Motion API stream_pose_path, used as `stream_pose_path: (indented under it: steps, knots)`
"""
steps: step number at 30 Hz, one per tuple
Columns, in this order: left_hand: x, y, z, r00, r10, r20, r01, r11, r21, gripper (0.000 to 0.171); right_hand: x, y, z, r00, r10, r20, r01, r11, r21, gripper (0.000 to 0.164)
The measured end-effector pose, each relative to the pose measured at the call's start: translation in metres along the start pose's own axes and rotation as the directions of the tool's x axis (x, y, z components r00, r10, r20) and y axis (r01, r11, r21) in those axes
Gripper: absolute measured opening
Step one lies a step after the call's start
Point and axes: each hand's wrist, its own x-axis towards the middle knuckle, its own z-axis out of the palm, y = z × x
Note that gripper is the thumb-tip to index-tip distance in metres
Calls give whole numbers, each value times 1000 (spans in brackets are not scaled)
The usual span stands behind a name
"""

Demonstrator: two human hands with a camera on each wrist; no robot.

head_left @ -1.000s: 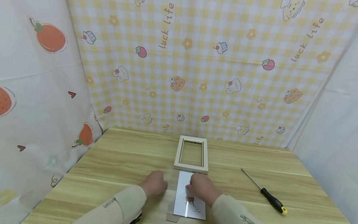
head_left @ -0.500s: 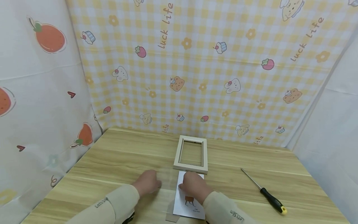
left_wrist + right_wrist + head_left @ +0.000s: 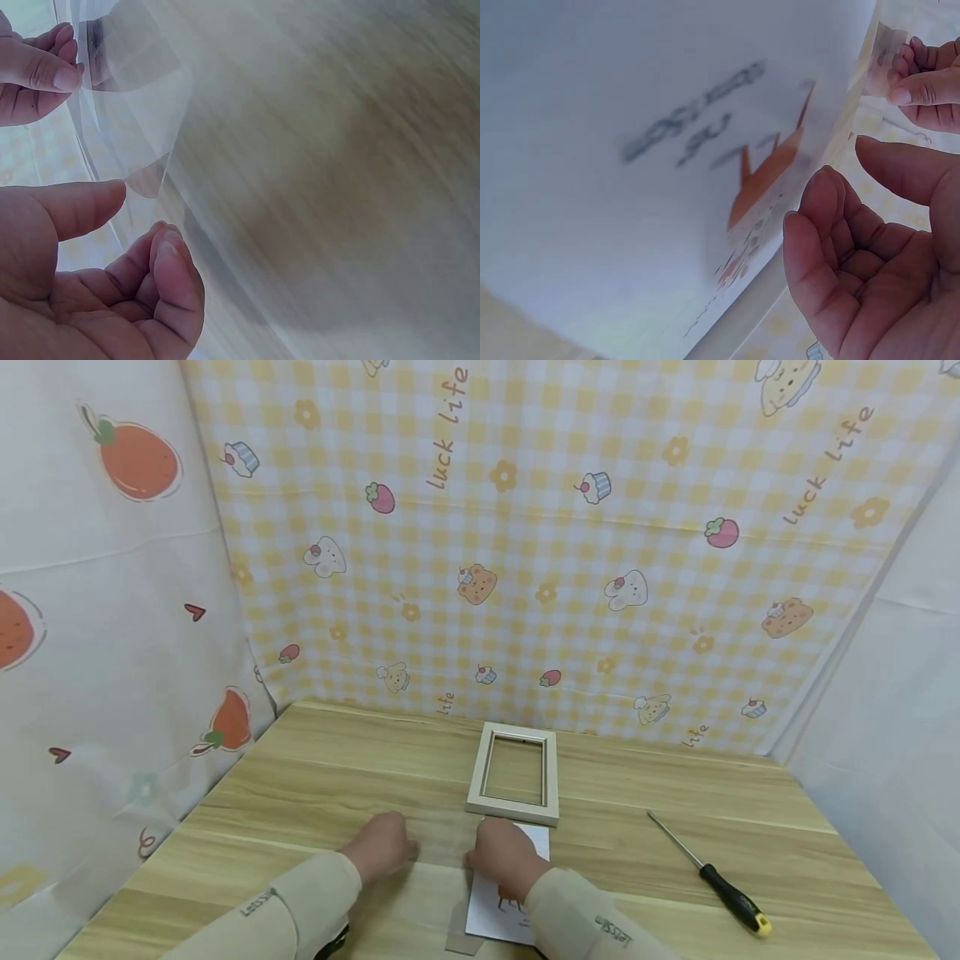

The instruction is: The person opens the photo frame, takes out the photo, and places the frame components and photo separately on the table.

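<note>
A clear, flexible plastic sheet (image 3: 139,124) stretches between my two hands above the table; it shows only faintly in the head view. My left hand (image 3: 381,845) pinches its left end between thumb and fingers. At the other end, my right hand (image 3: 504,857) pinches the sheet over a white card (image 3: 498,922). Printed on the card are an orange-brown figure and small lettering, partly covered by the right hand and sleeve. Just beyond the card lies an off-white picture frame (image 3: 476,772), its opening showing bare wood.
A screwdriver (image 3: 723,889) with a black and yellow handle lies at the right of the wooden table (image 3: 337,768). A flat greyish piece (image 3: 461,941) pokes out by the card's lower left corner; its kind is unclear. Patterned cloth (image 3: 420,543) hangs behind.
Both hands have moved left, still close to the tabletop with the clear sheet between them. The right hand covers more of the card's left side. Frame and screwdriver have stayed put.
</note>
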Motion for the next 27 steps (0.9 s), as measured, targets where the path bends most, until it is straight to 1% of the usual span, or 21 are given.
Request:
stream_pose_path:
  steps: [6, 10, 13, 18, 22, 24, 27]
  knots:
    - [-2, -3, -4, 1000, -21, 13, 21, 1000, -5, 34, 3, -7, 2, 1000, 10, -2, -10, 1000, 2, 30]
    - [-5, -3, -6, 1000, -18, 5, 18, 1000, 8, 33, 3, -10, 3, 1000, 14, -1, -14, 1000, 16, 32]
    - [-7, -2, -9, 1000, -18, -1, 18, 1000, 10, 31, 4, -12, 5, 1000, 14, -6, -14, 1000, 3, 33]
    - [-12, -1, -12, 999, -45, 2, 45, 999, -14, 25, 6, -13, 8, 1000, 9, -5, -9, 1000, -11, 35]
    - [-14, -1, -14, 998, -58, 10, 58, 998, -11, 19, 8, -14, 11, 1000, 6, -1, -6, 1000, -6, 39]
    - [-14, -2, -14, 998, -59, 9, 59, 998, 2, 21, 8, -15, 11, 1000, 5, -1, -5, 1000, -14, 40]
    - [-14, -4, -12, 999, -54, 2, 54, 998, 24, 27, 8, -16, 12, 1000, -3, -3, 3, 999, -35, 41]
